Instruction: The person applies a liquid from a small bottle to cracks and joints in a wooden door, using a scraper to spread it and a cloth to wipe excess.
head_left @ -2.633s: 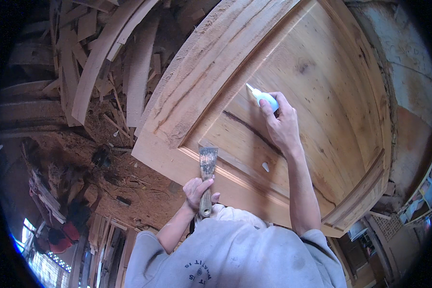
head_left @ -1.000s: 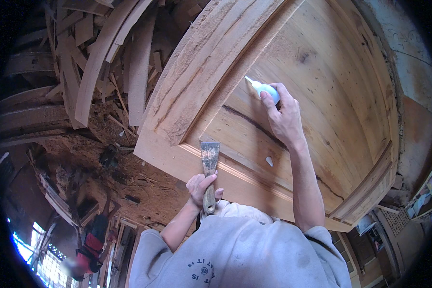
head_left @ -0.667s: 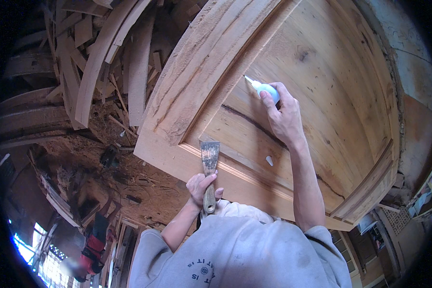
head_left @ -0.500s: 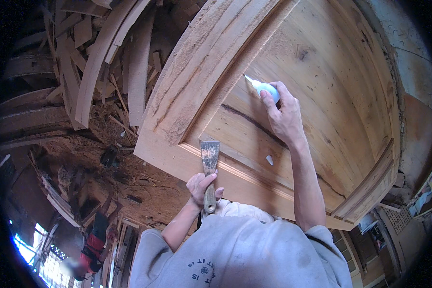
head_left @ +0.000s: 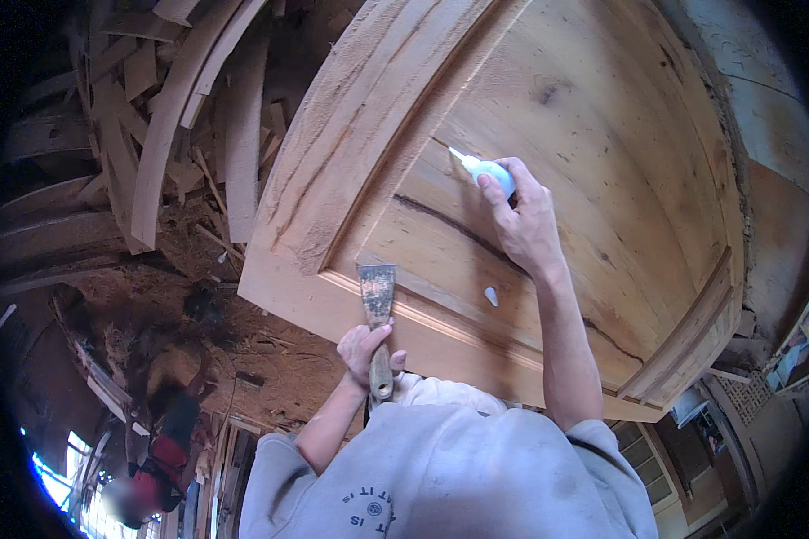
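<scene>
My right hand (head_left: 528,216) is wrapped round a small white glue bottle (head_left: 489,177), tilted so its pointed nozzle is at a dark crack in the wooden panel (head_left: 638,180), close to the frame's inner edge. My left hand (head_left: 366,352) grips a putty knife (head_left: 377,292) by its wooden handle, its worn, stained blade pointing away from me over the near edge of the panel's frame. A small white cone-shaped cap (head_left: 491,296) lies on the panel between my hands. A long dark crack (head_left: 458,226) runs across the wood below the bottle.
Offcut boards (head_left: 166,135) are heaped at the far left. Sawdust and chips cover the floor (head_left: 216,359). Another person in red (head_left: 166,463) is at the lower left. A perforated panel (head_left: 744,400) stands at the right.
The bottle's nozzle has shifted slightly back along the dark crack, away from the panel's frame. My left hand still holds the putty knife; the whole view has moved a little.
</scene>
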A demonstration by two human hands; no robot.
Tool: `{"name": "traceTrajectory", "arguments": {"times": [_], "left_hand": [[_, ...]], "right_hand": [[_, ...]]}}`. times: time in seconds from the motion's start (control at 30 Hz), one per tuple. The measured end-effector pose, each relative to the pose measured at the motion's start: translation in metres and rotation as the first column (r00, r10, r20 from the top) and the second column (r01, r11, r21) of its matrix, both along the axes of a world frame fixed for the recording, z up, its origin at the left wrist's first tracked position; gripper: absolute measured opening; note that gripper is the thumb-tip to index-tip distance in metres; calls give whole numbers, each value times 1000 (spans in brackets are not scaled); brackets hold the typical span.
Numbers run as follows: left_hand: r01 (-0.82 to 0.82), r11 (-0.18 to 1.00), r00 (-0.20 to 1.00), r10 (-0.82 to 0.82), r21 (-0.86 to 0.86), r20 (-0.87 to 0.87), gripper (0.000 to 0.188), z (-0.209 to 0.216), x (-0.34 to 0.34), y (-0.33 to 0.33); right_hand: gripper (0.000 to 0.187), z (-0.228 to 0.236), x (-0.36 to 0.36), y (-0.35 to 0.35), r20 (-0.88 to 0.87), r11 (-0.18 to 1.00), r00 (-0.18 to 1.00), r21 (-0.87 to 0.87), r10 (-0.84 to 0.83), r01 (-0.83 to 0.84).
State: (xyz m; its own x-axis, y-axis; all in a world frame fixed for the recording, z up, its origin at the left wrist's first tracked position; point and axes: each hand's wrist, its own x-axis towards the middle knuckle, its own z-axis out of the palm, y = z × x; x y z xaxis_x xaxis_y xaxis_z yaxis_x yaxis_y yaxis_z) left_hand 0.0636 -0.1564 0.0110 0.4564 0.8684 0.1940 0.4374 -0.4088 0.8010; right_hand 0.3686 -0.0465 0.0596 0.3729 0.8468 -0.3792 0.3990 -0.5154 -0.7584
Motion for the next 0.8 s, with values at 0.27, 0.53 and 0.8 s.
{"name": "traceTrajectory", "arguments": {"times": [0.27,0.53,0.8], "left_hand": [[-7,1000,1000,7,24,0,40,1,3,2],[3,1000,1000,-3,23,-5,41,2,3,2],[7,1000,1000,-7,29,4,40,2,5,6]], "right_hand": [[25,-1,2,-5,-5,1000,1000,27,-3,3],[26,4,1,-6,-16,1000,1000,-11,-20,20],[27,8,7,-15,3,997,999,-68,-41,42]]}}
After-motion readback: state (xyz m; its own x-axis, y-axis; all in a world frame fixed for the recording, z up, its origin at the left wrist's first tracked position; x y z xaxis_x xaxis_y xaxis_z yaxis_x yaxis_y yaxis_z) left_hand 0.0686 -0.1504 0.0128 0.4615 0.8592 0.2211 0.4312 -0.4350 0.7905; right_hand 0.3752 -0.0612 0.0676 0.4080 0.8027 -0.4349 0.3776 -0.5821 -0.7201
